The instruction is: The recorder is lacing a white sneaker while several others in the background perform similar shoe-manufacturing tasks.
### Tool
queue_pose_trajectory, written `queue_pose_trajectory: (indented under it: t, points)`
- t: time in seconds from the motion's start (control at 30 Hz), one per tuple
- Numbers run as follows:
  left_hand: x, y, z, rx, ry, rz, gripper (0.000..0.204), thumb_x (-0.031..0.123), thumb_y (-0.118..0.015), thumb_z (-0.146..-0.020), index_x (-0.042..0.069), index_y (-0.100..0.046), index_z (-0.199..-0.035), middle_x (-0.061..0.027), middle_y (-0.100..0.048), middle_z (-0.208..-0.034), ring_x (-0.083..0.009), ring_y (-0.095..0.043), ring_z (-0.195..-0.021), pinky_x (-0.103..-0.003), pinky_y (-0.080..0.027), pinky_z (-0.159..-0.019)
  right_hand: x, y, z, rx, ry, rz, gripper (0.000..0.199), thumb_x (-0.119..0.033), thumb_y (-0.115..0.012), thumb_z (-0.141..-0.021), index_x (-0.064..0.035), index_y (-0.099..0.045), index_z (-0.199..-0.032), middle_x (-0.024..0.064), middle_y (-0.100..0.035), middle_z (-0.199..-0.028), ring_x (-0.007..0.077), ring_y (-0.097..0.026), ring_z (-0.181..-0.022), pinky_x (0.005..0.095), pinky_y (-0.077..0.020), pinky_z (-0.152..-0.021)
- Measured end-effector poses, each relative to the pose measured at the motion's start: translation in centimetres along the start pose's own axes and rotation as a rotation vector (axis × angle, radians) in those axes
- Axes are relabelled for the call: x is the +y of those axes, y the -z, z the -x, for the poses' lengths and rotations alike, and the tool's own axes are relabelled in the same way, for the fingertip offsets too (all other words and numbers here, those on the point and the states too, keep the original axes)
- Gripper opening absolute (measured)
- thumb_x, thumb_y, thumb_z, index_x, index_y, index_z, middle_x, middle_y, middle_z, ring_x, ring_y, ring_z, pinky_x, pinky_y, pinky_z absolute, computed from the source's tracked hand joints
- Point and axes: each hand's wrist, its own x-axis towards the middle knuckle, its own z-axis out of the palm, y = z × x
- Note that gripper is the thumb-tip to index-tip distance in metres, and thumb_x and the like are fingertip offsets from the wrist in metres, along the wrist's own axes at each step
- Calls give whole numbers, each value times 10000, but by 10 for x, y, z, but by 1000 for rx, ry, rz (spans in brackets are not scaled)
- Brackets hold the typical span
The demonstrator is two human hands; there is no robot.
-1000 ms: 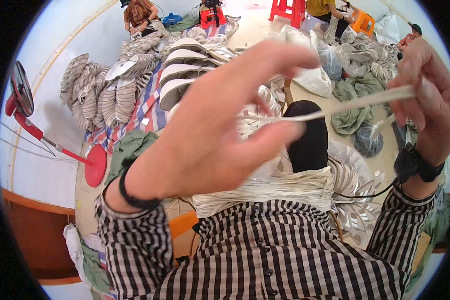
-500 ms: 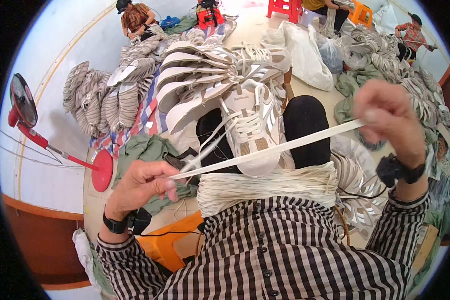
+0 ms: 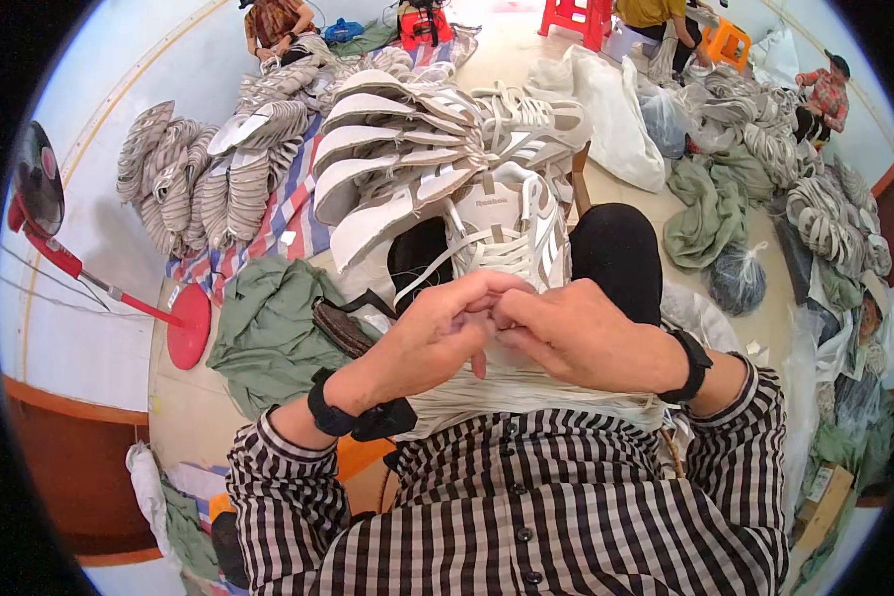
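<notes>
Head: shoe upper (image 3: 510,221) partly behind fingers (image 3: 489,285)

A fan (image 3: 55,252) stands left of the shoe (image 3: 507,226); a knotted bag (image 3: 737,283) lies right.

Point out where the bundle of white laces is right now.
In the head view, just below centre, the bundle of white laces lies crosswise along the striped shirt, partly hidden beneath the left hand and right hand.
</notes>
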Motion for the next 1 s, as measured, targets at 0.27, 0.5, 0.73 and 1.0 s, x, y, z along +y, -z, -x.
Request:
queue_pose_trajectory:
  t: [0.27,0.5,0.73,1.0]
  points:
    - [-10,3,-12,-60,137,8,179,13,-531,-889,4,-589,-1057,-6,-611,-808,-53,-548,-641,-198,-448,-553,10,10,12,26,-105,-254,101,-35,-611,-845,-41,-545,-922,129,-587,-657,268,-595,-569,325,-457,-534]
    - [-15,12,-14,46,93,-167,71,73,-624,-869,13,-658,-851,36,-601,-687,-13,-509,-631,-176,-421,-564,34,25,-5,71,-346,-773,61,-21,-552,-873,6,-551,-928,-19,-573,-708,41,-528,-657,205,-431,-607]
    - [-29,25,-49,460,-157,-645,130,109,-608,-844,-16,-619,-879,-49,-600,-673,-101,-515,-609,-267,-426,-576,108,28,-53,476,-147,99,206,-196,-569,-860,-1,-605,-915,155,-640,-839,315,-605,-857,416,-469,-754]
    - [-41,45,-66,424,-154,-877,127,109,-531,-850,-17,-551,-843,-189,-594,-703,-352,-583,-662,-397,-451,-619,126,13,-76,242,-248,62,338,-342,-556,-853,-14,-611,-916,176,-641,-837,368,-609,-834,449,-466,-759]
